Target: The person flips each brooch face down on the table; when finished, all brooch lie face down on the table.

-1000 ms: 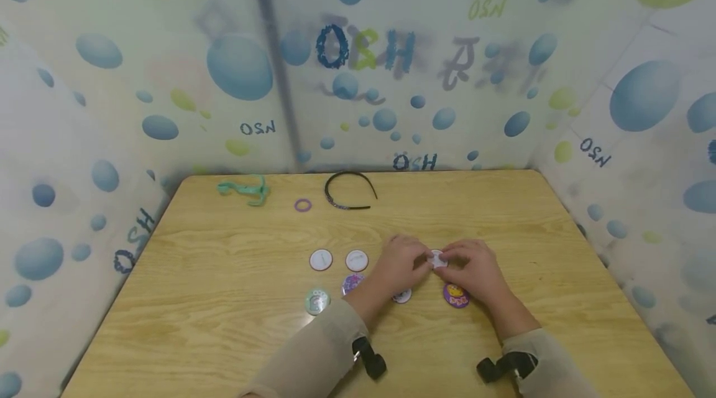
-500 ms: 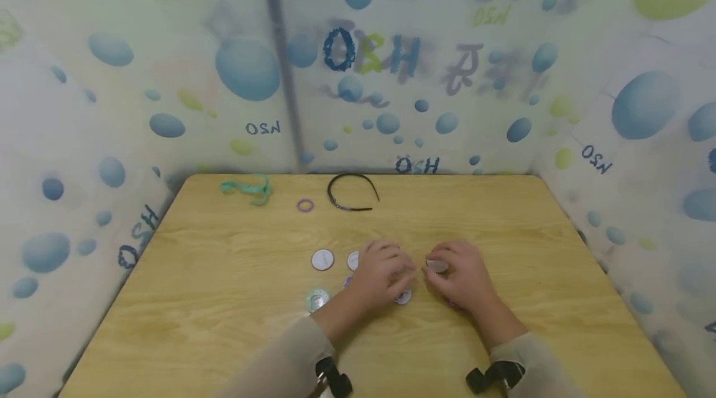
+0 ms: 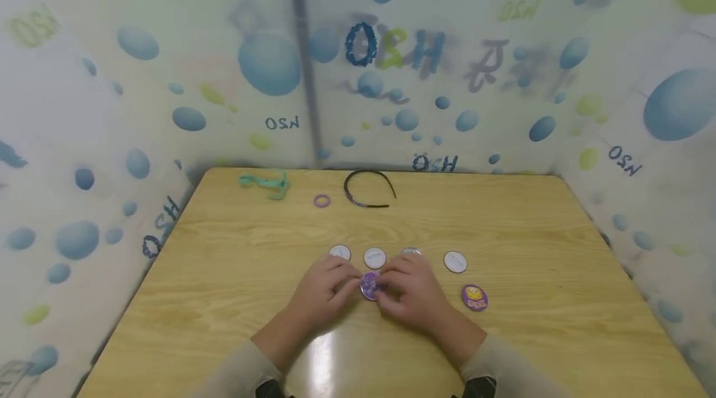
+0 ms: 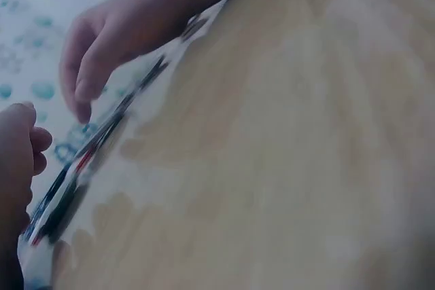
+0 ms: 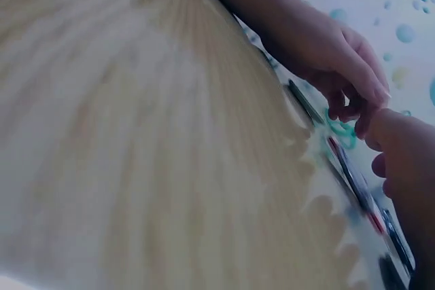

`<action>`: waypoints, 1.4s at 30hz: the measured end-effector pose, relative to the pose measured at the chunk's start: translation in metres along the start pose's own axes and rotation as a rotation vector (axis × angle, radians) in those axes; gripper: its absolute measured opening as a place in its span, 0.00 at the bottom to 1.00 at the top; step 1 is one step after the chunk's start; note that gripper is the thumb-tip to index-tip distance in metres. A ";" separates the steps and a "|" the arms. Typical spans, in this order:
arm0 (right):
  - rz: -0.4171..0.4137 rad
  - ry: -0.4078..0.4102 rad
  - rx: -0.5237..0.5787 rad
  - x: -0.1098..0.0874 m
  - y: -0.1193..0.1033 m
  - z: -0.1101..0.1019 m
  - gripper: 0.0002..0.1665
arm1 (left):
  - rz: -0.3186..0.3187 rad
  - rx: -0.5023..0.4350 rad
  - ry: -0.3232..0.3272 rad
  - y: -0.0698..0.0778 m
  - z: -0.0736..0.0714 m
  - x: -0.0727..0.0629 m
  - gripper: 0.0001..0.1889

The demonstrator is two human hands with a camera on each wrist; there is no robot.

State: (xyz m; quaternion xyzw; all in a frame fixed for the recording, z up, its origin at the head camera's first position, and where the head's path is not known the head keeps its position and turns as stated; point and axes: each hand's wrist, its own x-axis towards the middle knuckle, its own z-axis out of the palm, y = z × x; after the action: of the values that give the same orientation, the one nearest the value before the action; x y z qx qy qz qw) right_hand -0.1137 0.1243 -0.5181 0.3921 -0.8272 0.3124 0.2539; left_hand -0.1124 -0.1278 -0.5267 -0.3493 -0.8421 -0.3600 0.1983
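Observation:
A purple button badge [image 3: 370,286] lies between my two hands near the middle of the table. My left hand [image 3: 321,292] pinches at its left edge with thumb and fingertips. From the right, the curled fingers and thumb of my right hand [image 3: 413,293] grip the opposite edge. Behind them runs a row of badges with pale backs upward: the leftmost badge [image 3: 340,252], another badge [image 3: 375,258], one badge [image 3: 411,250] partly covered by the right hand, and the rightmost badge [image 3: 455,262]. A purple badge with a yellow figure [image 3: 474,297] lies right of my right hand.
Along the back of the wooden table [image 3: 531,230] lie a green claw-shaped hair clip [image 3: 265,183], a purple ring [image 3: 321,201] and a black headband [image 3: 369,189]. Patterned walls [image 3: 386,106] close off the back and both sides.
A second ago both hands held a pale-backed badge at the right end; the right hand then held it alone. It now lies in the back row, and both hands have moved left to the purple badge.

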 end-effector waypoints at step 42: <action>0.297 -0.258 0.098 0.026 -0.039 0.043 0.25 | -0.056 -0.037 -0.225 -0.035 -0.050 -0.020 0.19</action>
State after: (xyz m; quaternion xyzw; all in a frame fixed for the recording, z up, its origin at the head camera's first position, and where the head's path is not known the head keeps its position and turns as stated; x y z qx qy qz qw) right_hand -0.1047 0.0612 -0.5179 0.3143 -0.8855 0.3334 0.0775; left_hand -0.1200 -0.1914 -0.5216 -0.3672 -0.8617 -0.3396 0.0860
